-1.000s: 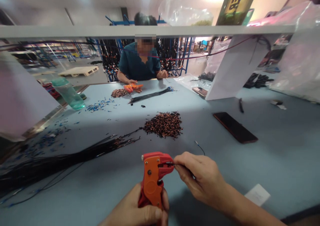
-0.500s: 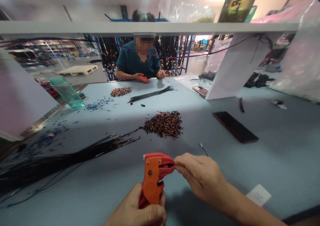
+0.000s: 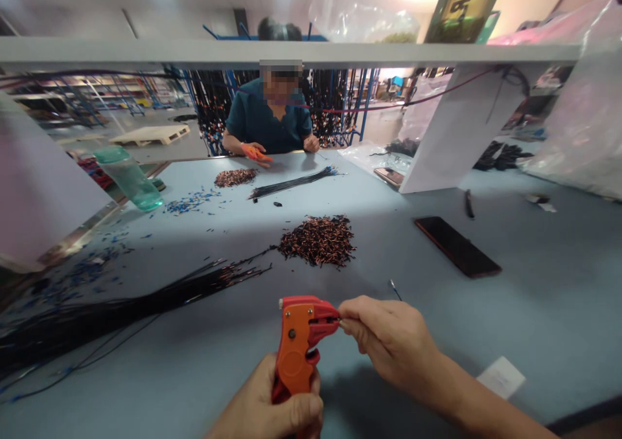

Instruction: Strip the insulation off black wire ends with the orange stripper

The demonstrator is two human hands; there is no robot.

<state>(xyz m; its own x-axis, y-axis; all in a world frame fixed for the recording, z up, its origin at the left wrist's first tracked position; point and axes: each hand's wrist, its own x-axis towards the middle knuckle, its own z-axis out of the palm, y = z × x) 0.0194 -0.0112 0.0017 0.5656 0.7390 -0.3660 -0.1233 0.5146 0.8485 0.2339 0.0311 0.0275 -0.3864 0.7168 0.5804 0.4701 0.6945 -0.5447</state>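
My left hand (image 3: 286,403) is wrapped round the handle of an orange and red wire stripper (image 3: 295,342), held upright. Its jaws point right, towards my right hand (image 3: 383,335). That hand is closed in a pinch right at the jaw tips, on a thin wire mostly hidden by the fingers. A dark wire end with a pale metal tip (image 3: 394,289) sticks out behind the knuckles. Beyond the stripper lies a heap of short black and copper-coloured wire bits (image 3: 318,241). A long bundle of black wires (image 3: 121,316) stretches across the left, its copper-coloured ends towards the heap.
Across the table, a co-worker (image 3: 269,118) holds another orange stripper (image 3: 256,154). A dark phone (image 3: 457,246) and a white card (image 3: 501,377) lie at right. Blue bits (image 3: 192,201) and a green bottle (image 3: 131,179) are at left. A shelf (image 3: 311,52) spans overhead.
The co-worker's hand with the orange stripper has shifted to the left, and the tool has turned. My own hands and stripper are almost unmoved.
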